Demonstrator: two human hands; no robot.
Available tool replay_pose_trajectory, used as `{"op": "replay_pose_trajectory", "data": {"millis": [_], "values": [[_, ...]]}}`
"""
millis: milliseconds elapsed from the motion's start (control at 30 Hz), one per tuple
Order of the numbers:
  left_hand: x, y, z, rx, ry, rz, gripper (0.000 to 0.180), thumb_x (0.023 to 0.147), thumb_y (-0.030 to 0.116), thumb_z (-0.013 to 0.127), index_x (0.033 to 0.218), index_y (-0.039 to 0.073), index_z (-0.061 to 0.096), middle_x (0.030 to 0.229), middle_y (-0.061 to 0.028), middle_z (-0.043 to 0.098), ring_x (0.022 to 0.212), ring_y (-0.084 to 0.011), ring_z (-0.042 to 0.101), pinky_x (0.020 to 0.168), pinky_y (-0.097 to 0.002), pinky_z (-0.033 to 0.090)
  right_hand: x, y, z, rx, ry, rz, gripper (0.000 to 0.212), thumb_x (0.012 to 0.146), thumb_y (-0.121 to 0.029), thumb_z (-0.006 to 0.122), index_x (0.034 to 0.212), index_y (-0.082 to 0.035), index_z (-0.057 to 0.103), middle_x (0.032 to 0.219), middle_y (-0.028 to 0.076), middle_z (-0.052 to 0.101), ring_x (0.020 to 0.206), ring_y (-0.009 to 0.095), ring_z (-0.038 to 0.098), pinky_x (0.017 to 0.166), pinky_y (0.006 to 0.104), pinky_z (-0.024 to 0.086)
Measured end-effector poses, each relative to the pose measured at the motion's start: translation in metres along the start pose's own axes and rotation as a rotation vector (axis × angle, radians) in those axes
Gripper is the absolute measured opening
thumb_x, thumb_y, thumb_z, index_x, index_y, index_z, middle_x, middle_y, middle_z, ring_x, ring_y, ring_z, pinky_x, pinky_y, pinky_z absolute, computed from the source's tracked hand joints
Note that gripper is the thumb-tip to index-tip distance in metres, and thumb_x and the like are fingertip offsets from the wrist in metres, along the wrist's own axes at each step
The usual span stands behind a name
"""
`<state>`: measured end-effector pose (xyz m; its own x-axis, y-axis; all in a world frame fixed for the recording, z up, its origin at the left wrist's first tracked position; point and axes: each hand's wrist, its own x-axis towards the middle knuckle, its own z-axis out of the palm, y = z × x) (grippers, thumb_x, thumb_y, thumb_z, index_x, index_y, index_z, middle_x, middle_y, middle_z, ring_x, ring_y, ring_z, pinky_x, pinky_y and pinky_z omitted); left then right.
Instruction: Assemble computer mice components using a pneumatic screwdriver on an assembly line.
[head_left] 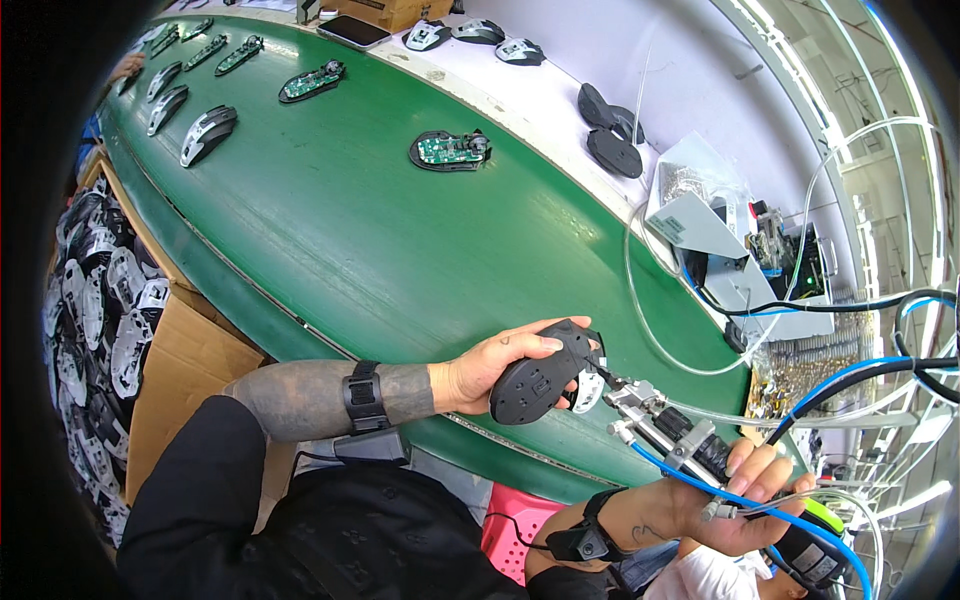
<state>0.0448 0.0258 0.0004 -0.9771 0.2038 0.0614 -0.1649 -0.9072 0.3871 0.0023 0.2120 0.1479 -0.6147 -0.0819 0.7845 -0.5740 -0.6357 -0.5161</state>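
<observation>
currently, left hand [485, 372] grips a black mouse [530, 387], underside up, over the green belt [400, 235] by its near edge. right hand [752, 500] is closed around a screwdriver [668, 420], its tip at the mouse; a circuit board [448, 150] lies toward the belt's far edge.

left hand [478, 372]: partly hidden by black shell [527, 388] | carton [397, 12]: cut by top edge

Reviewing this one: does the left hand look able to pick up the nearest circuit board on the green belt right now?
Probably not: the left hand is holding a black-bottomed mouse, with the driver tool's tip right by it.
</observation>
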Motion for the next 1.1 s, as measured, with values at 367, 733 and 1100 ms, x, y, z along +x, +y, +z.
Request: {"op": "replay_pose_trajectory", "data": {"millis": [367,733,1100], "values": [[0.011,0.008,-0.014,0.143,0.358,0.008,0.046,0.091,0.025,0.051,0.132,0.009,0.039,0.119,-0.0099,0.049,0.093,-0.0216,0.059,0.076,-0.0359,0.056,-0.002,-0.008,-0.009,-0.021,0.052,-0.091,0.032,0.097,-0.034,0.039,0.112,-0.006,0.043,0.067,0.001,0.044,0.056,0.012,0.045,0.059,0.0287,0.037],[0.010,0.003,-0.011,0.090,0.160,-0.082,0.049,0.091,0.022,0.050,0.136,0.007,0.037,0.118,-0.0129,0.051,0.093,-0.0219,0.061,0.076,-0.0379,0.057,-0.007,0.011,0.003,-0.006,0.024,-0.050,0.033,0.098,-0.033,0.037,0.110,-0.004,0.042,0.070,0.004,0.045,0.057,0.015,0.048,0.059,0.0316,0.037],[0.008,0.005,-0.009,0.096,0.116,-0.107,0.049,0.092,0.021,0.049,0.137,0.006,0.036,0.119,-0.0144,0.051,0.094,-0.0224,0.061,0.077,-0.0369,0.057,-0.003,0.008,0.007,0.032,-0.022,-0.050,0.035,0.094,-0.031,0.041,0.111,-0.001,0.051,0.067,0.001,0.040,0.057,0.012,0.042,0.058,0.0275,0.034]]}}
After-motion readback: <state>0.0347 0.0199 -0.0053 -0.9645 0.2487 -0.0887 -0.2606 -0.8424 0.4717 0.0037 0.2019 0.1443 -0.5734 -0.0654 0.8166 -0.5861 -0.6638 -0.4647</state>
